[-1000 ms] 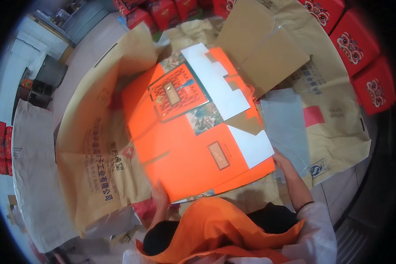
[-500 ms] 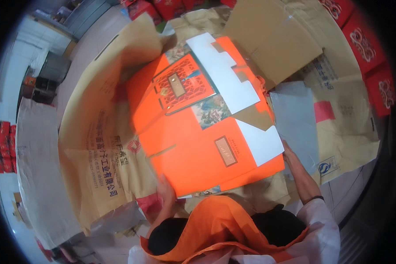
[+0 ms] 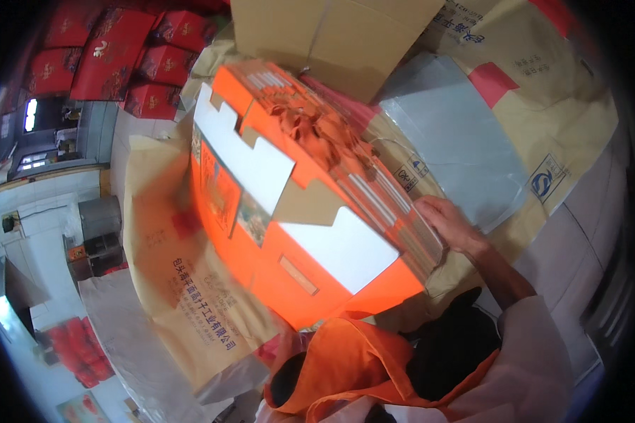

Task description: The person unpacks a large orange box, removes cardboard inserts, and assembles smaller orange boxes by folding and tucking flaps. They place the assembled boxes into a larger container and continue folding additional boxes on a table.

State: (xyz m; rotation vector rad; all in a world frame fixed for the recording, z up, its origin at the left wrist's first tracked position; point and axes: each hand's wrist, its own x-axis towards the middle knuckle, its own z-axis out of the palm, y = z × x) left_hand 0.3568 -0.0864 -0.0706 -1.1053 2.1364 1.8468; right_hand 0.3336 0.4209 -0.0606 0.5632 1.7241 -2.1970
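A thick stack of flat orange cartons [image 3: 296, 233] with white and brown flaps stands tilted on edge in front of me, over brown paper sacks [image 3: 190, 296]. My right hand [image 3: 450, 224] grips the stack's right edge, fingers curled over the layered sheets. My left hand is hidden behind the stack's lower corner. An orange garment [image 3: 353, 366] covers my chest below.
A brown cardboard box [image 3: 331, 35] lies behind the stack. A grey sheet [image 3: 458, 141] rests on printed sacks at the right. Red gift boxes [image 3: 113, 56] are piled at the upper left, and more red packs [image 3: 77, 349] lie at the lower left.
The orange stack has gone from lying flat to tilted up on edge, showing its layered side. My right hand stays on its right edge; my left hand has gone out of sight.
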